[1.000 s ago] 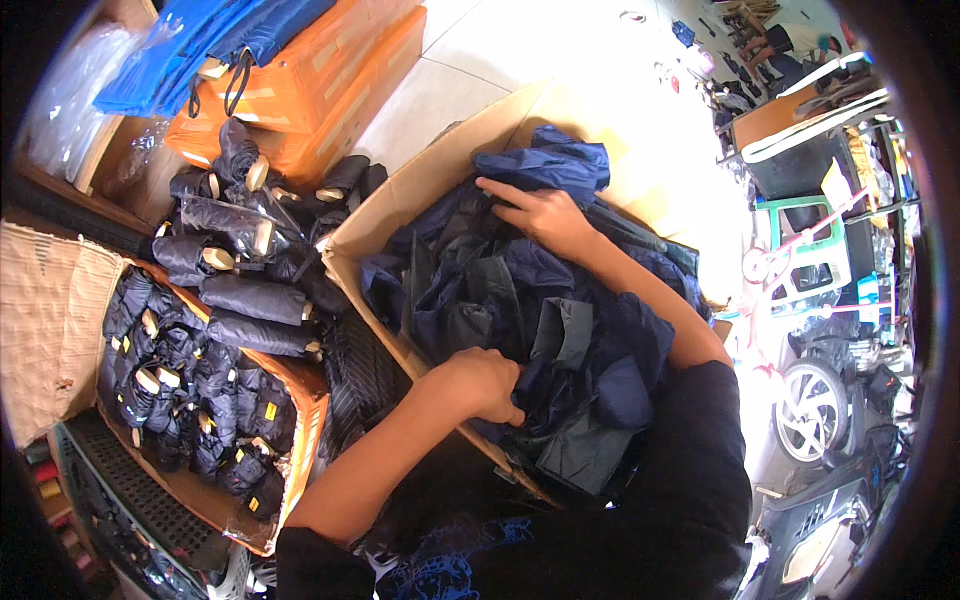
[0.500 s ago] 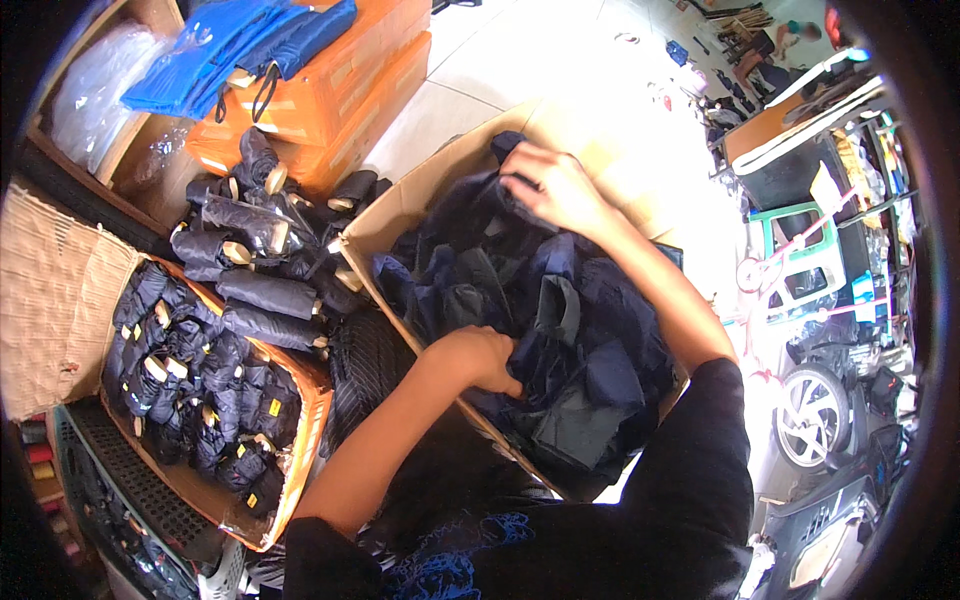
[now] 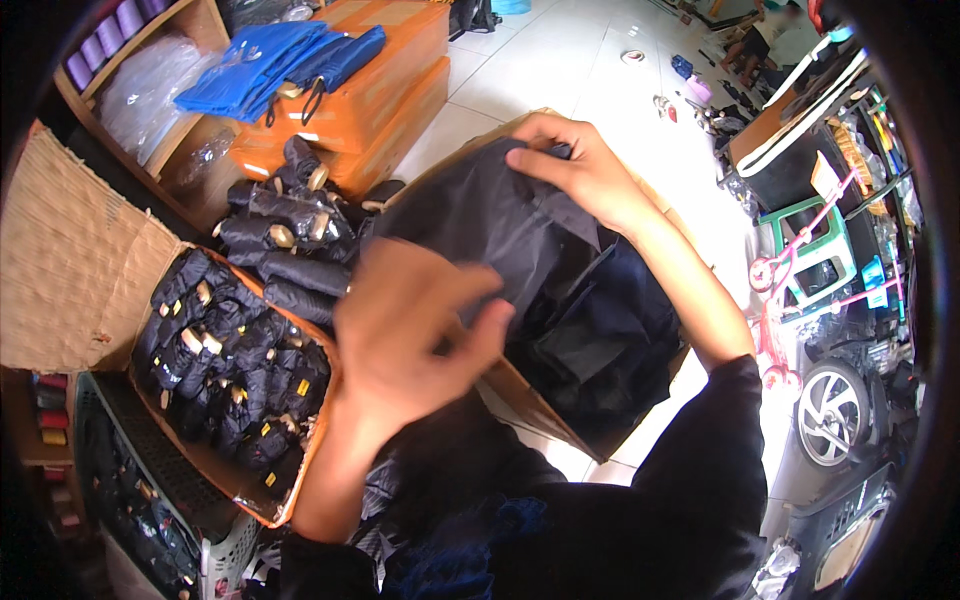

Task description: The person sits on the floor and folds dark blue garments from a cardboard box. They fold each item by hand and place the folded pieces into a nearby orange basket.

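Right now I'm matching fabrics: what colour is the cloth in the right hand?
The cloth is dark grey to near-black, shown best in the head view.

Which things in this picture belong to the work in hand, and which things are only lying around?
Seemingly in use:
- dark cloth, pinched by the right hand
- cardboard box holding the cloth
- left hand, blurred, in front of the cloth

Lying around:
- black bundles in an open carton
- orange boxes
- blue fabric on them
- wheel
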Tool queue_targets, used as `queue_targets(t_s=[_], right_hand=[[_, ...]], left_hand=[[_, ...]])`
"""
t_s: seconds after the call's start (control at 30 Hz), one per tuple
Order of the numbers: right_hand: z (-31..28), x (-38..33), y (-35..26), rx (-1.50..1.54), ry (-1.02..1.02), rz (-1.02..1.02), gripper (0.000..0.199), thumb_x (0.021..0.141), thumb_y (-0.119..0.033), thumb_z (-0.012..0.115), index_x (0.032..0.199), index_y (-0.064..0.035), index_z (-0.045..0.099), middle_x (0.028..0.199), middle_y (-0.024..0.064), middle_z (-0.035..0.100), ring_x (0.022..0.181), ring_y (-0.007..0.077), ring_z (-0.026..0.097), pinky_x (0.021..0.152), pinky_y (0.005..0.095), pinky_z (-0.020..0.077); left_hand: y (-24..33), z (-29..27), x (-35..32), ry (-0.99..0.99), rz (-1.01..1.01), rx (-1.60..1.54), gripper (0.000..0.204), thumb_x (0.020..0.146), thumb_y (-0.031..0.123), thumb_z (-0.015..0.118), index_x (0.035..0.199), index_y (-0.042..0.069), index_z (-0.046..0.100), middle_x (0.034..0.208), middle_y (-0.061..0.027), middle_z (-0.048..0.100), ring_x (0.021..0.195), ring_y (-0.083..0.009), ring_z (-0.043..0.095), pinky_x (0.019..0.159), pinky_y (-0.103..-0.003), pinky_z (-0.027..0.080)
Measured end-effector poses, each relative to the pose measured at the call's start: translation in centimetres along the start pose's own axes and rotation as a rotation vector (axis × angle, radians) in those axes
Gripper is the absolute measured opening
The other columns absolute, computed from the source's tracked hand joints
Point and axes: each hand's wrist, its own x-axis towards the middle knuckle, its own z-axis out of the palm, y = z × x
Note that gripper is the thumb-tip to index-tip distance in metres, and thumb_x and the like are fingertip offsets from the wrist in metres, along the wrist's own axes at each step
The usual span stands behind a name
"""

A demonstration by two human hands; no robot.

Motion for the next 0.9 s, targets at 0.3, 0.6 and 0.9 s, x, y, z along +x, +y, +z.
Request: queue_targets(t_s=[0.3, 0.6, 0.9], right_hand=[[11.7, -0.7, -4.1, 0.161, -0.402, -0.143, 0.026, 0.091, -0.009, 0.061, 0.117, -0.0039, 0.058, 0.09, 0.0047, 0.066, 0.092, 0.0087, 0.06, 0.085, 0.0236, 0.0446], [18.6, -3.2, -2.2, 0.399, -0.416, 0.307, 0.026, 0.096, -0.021, 0.051, 0.11, -0.0018, 0.063, 0.109, 0.0082, 0.061, 0.106, 0.0158, 0.054, 0.095, 0.028, 0.0393], [15.9, -3.4, 1.9, 0.233, -0.534, 0.189, 0.021, 0.097, -0.014, 0.053, 0.104, 0.0026, 0.064, 0.093, 0.0083, 0.068, 0.09, 0.0147, 0.065, 0.086, 0.028, 0.0497]], left_hand=[[-2.2, -3.3, -10.2, -0.091, -0.824, -0.815, 0.035, 0.082, 0.006, 0.074, 0.113, -0.004, 0.061, 0.097, -0.0028, 0.067, 0.088, -0.0097, 0.059, 0.082, -0.027, 0.048], [-4.1, -2.1, -24.8, -0.275, -0.811, -0.173, 0.041, 0.095, 0.027, 0.058, 0.125, -0.001, 0.055, 0.107, -0.0176, 0.066, 0.099, -0.0248, 0.063, 0.087, -0.031, 0.047], [-5.1, -1.3, -23.1, 0.133, -1.008, -0.221, 0.029, 0.099, 0.019, 0.051, 0.117, -0.002, 0.06, 0.104, -0.0131, 0.068, 0.095, -0.0196, 0.064, 0.087, -0.032, 0.049]])
